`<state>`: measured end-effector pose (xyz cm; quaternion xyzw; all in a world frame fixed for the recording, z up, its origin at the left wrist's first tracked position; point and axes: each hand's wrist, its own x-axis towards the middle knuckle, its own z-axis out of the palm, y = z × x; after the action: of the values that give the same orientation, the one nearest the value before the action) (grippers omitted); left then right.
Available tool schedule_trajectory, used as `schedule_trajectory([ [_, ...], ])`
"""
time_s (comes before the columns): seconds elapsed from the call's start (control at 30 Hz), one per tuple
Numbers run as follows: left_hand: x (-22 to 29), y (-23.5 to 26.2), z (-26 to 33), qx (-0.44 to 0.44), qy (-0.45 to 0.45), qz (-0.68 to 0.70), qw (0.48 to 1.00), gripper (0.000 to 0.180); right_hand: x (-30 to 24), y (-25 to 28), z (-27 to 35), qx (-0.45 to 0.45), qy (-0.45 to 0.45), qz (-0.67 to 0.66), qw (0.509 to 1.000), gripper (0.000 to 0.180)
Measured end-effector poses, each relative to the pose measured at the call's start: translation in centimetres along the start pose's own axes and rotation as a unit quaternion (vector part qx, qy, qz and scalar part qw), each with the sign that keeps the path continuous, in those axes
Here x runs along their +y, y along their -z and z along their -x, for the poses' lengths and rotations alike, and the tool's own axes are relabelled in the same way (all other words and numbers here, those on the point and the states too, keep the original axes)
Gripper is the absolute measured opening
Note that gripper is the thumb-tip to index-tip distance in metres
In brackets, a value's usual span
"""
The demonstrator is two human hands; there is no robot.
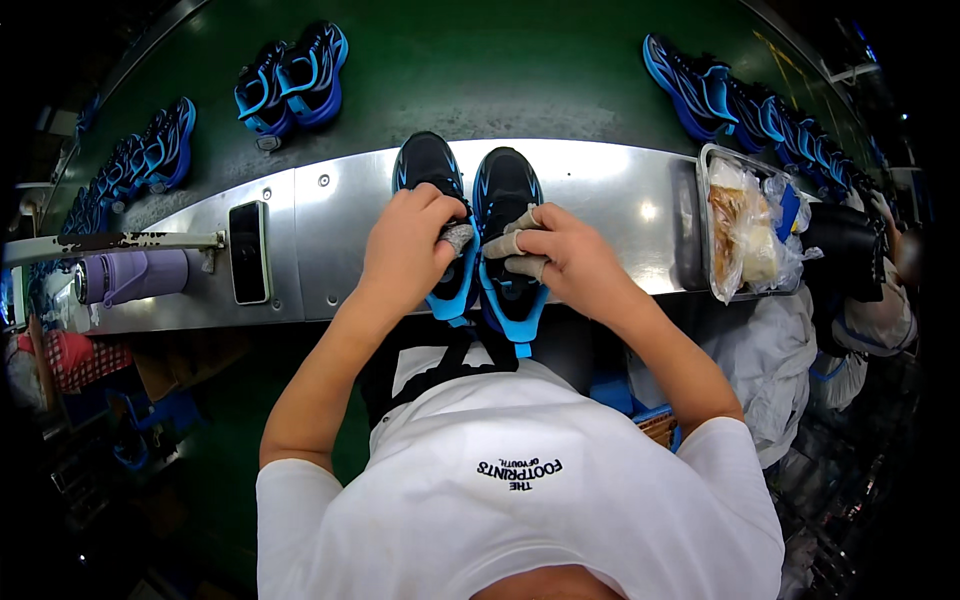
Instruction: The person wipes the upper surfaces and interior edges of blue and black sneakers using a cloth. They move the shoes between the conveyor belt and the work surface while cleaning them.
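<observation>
Two black sneakers with bright blue trim, a left sneaker [424, 158] and a right sneaker [505, 178], lie side by side in front of me. Their toes point away and their blue heels reach over the near metal edge. My left hand [408, 245] is over the left sneaker's lacing area, fingers curled and thumb wrapped in a grey cover; whatever they may grip is hidden. Across the right sneaker's laces rest the fingers of my right hand [575, 258], spread apart and wearing beige finger cots.
A phone [249, 252] and a purple bottle [140, 277] are on the metal ledge [345, 235] at left. On the right stands a tray [708, 215] of plastic-wrapped items. Beyond, a green conveyor belt [480, 75] carries a sneaker pair [312, 75] and rows of similar sneakers [690, 88].
</observation>
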<state>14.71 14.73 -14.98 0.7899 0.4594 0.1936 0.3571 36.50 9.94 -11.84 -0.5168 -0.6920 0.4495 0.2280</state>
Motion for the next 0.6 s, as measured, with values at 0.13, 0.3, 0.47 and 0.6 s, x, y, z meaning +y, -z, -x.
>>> schedule_trajectory([
  [0.13, 0.7, -1.0, -0.1, 0.037, -0.036, -0.101, 0.994, 0.031, -0.4, 0.7, -0.1, -0.004, 0.022, 0.068, 0.997, 0.027],
  [0.3, 1.4, -1.7, 0.2, 0.115, 0.050, -0.009, 0.992, 0.032, 0.5, 0.4, -0.5, -0.038, 0.094, 0.100, 0.990, 0.030],
  [0.47, 0.2, -0.3, 0.3, 0.049, 0.048, 0.114, 0.991, 0.036, 0.0, 0.6, -0.3, -0.011, -0.018, 0.154, 0.988, 0.030],
  [0.6, 0.5, -0.6, 0.4, 0.064, 0.080, 0.052, 0.993, 0.040, 0.7, 1.8, -0.5, -0.054, 0.057, 0.056, 0.995, 0.041],
])
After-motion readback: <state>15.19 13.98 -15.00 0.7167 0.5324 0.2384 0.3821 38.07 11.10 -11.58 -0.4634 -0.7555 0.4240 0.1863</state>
